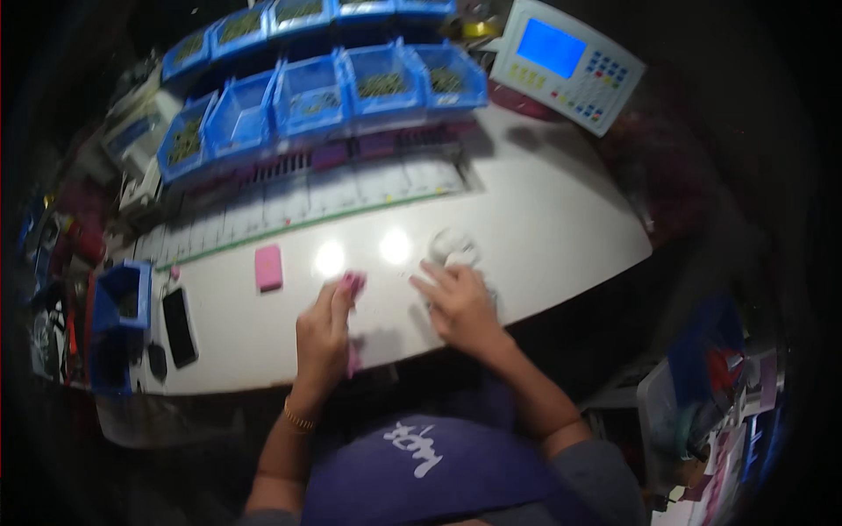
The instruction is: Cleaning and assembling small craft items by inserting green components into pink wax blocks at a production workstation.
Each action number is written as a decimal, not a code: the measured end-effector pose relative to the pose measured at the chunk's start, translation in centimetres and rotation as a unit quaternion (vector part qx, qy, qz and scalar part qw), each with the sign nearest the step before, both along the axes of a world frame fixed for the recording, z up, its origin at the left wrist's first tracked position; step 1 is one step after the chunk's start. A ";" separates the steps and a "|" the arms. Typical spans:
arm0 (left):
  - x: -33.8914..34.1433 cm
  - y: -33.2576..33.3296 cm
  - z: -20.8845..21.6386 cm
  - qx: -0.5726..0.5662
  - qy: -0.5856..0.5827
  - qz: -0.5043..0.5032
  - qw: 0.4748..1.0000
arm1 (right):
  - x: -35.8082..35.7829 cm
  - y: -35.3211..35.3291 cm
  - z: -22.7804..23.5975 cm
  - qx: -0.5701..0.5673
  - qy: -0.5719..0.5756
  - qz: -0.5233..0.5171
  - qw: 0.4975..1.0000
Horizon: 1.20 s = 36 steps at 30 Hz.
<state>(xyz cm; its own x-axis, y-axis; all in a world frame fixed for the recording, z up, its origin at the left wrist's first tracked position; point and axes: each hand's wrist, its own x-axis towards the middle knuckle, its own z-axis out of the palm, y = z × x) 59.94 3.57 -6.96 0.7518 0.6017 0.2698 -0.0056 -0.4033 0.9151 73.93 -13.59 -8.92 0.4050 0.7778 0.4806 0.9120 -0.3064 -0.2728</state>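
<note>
My left hand (322, 340) is closed, with a small pink piece (353, 281) pinched between its thumb and fingertips. The piece is too small and blurred for me to name its kind. More pink material (353, 359) shows below that hand, near the table's front edge. To the right, my right hand (465, 311) has its fingers stretched out and apart over the table, with nothing visible in them. Just beyond its fingers lies a round white dish-like thing (453, 244), partly covered by the hand. Some small greyish pieces are half hidden under the right hand.
A pink block (268, 268) and a black phone (180, 327) lie on the white table (544, 228) at left. Blue bins (309, 92) with small parts stand at the back, behind a ruled white strip (307, 202). A keypad device (566, 66) stands back right; another blue bin (123, 294), far left.
</note>
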 end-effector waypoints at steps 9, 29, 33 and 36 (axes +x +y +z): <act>1.4 5.6 -0.1 0.425 0.164 0.008 0.890 | 0.2 -0.1 0.2 0.034 0.096 0.046 0.994; -0.9 -0.9 1.7 -0.464 -0.107 -0.091 0.875 | -5.0 3.9 1.5 0.173 0.341 0.244 0.891; -1.7 -1.0 1.2 -0.395 -0.007 -0.093 0.914 | -4.8 3.8 1.6 0.195 0.446 0.177 0.855; -2.3 -2.0 0.3 -0.311 -0.033 -0.120 0.942 | -4.4 3.9 1.7 0.196 0.534 0.142 0.810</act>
<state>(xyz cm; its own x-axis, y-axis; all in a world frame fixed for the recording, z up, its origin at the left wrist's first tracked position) 57.63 1.59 -6.64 0.8807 0.4728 -0.0283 -0.0930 0.2313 0.9684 69.49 -9.67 -7.26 0.5840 0.7850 0.2069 0.1096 0.1763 -0.9782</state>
